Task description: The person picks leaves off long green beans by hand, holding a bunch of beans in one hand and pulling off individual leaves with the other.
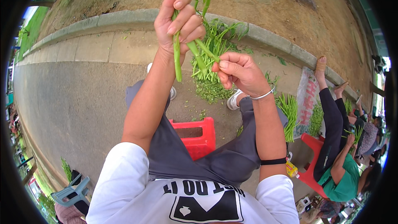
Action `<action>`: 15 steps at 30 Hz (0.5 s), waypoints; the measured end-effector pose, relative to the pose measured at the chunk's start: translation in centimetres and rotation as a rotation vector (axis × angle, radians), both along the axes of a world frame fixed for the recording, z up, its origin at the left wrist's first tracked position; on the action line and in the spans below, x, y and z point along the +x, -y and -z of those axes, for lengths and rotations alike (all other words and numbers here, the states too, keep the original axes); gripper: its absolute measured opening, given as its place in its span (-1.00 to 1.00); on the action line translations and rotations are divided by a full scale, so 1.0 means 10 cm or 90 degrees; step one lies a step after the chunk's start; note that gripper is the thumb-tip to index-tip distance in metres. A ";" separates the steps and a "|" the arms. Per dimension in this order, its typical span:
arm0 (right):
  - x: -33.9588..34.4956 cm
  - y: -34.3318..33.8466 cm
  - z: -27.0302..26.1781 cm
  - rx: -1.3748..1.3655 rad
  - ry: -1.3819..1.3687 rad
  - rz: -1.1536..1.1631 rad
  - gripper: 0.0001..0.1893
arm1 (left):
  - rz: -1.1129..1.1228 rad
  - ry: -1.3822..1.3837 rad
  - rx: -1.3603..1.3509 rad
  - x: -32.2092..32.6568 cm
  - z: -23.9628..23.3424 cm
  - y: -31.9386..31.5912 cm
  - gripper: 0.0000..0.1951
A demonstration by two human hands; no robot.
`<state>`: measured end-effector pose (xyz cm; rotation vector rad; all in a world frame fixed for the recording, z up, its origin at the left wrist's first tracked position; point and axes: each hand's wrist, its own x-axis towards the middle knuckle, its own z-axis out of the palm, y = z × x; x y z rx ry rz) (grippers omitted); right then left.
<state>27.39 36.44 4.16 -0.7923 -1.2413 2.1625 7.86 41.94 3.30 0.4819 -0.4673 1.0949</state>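
Several green vegetable stems (193, 51) are closed in my left hand (180, 21), raised in front of me; their lower ends hang below the fist and a bent leafy end sticks out above. My right hand (238, 70) pinches the end of one stem between thumb and fingers, to the right of and below the left hand. Behind the hands, a heap of leafy green stems (214, 43) lies on the pavement against the kerb, with a pile of small loose green bits (214, 90) in front of it.
A red plastic stool (208, 137) stands between my legs. At right, a bundle of green stems (287, 112) lies beside a printed plastic sheet (306, 96). Nearby a person in a green shirt (343, 177) sits on a red chair (311, 174). A grey-blue chair (73, 193) is lower left.
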 end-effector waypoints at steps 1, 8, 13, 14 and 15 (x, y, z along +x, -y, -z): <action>0.00 0.00 0.00 0.004 0.002 0.001 -0.78 | 0.002 -0.002 -0.001 0.00 0.00 0.00 -0.62; -0.02 -0.01 -0.05 0.068 0.046 -0.029 -0.80 | 0.019 -0.051 -0.085 0.03 0.02 0.01 -0.61; 0.00 -0.03 -0.08 0.120 0.076 -0.074 -0.80 | 0.023 -0.090 -0.211 0.07 0.07 0.02 -0.63; -0.01 -0.04 -0.08 0.129 0.082 -0.080 -0.80 | 0.022 -0.111 -0.247 0.08 0.07 0.03 -0.64; -0.01 -0.04 -0.08 0.138 0.088 -0.085 -0.80 | 0.025 -0.115 -0.261 0.09 0.08 0.04 -0.64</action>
